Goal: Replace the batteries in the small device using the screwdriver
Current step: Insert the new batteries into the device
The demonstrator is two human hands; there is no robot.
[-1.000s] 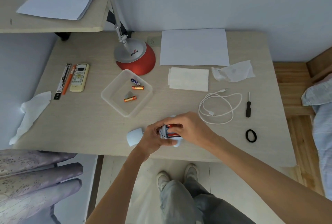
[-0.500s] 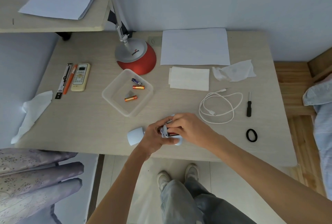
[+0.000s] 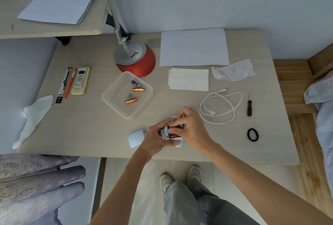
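A small pale-blue device [image 3: 173, 135] lies near the table's front edge with its battery bay open and red batteries showing. My left hand [image 3: 155, 138] grips its left end. My right hand [image 3: 190, 127] covers its right side, fingertips pinching a battery in the bay. The device's pale-blue cover [image 3: 135, 138] lies just left of my left hand. A clear plastic tray [image 3: 115, 96] behind holds three loose batteries [image 3: 138, 89]. The black screwdriver [image 3: 249, 104] lies untouched at the right.
A white cable [image 3: 220, 106] coils between my hands and the screwdriver; a black hair band [image 3: 252, 134] lies below it. A red lamp base [image 3: 137, 60], paper sheets [image 3: 193, 47], tissues [image 3: 188, 82], a remote [image 3: 80, 81] and pens [image 3: 68, 85] sit farther back.
My right hand's fingers have shifted slightly over the battery bay; both hands stay on the device. Everything else on the table is as before.
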